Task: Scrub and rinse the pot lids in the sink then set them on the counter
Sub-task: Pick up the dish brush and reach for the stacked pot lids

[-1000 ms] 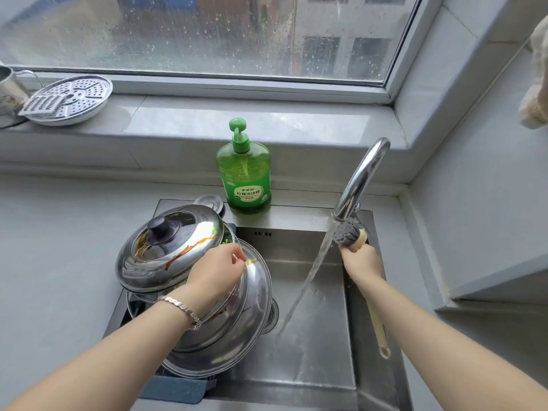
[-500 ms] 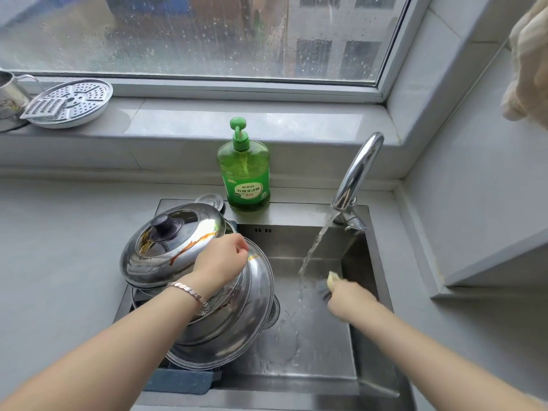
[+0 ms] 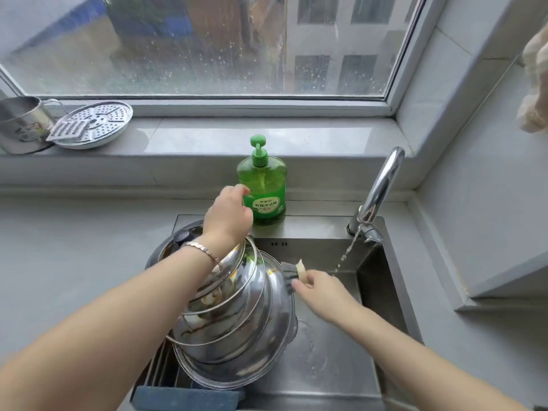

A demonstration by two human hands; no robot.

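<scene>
Several steel pot lids (image 3: 237,330) lie stacked and tilted in the left half of the sink (image 3: 326,366), the top one with a dark knob (image 3: 182,236) and brown stains. My left hand (image 3: 229,213) is raised above the stack, fingers loosely bent and holding nothing, right beside the green dish soap bottle (image 3: 262,185). My right hand (image 3: 318,287) grips a dish brush (image 3: 292,271) with a grey head and pale handle; its head sits against the right edge of the lids.
The faucet (image 3: 381,188) at the sink's back right runs a thin stream. A blue sponge (image 3: 184,397) lies at the sink's front left. A steel mug (image 3: 22,124) and a perforated steamer plate (image 3: 95,123) sit on the windowsill. Grey counter (image 3: 74,247) lies left.
My left hand left the lid stack and rose toward the soap bottle. My right hand carried the brush from under the faucet across to the lids. The water stream has thinned.
</scene>
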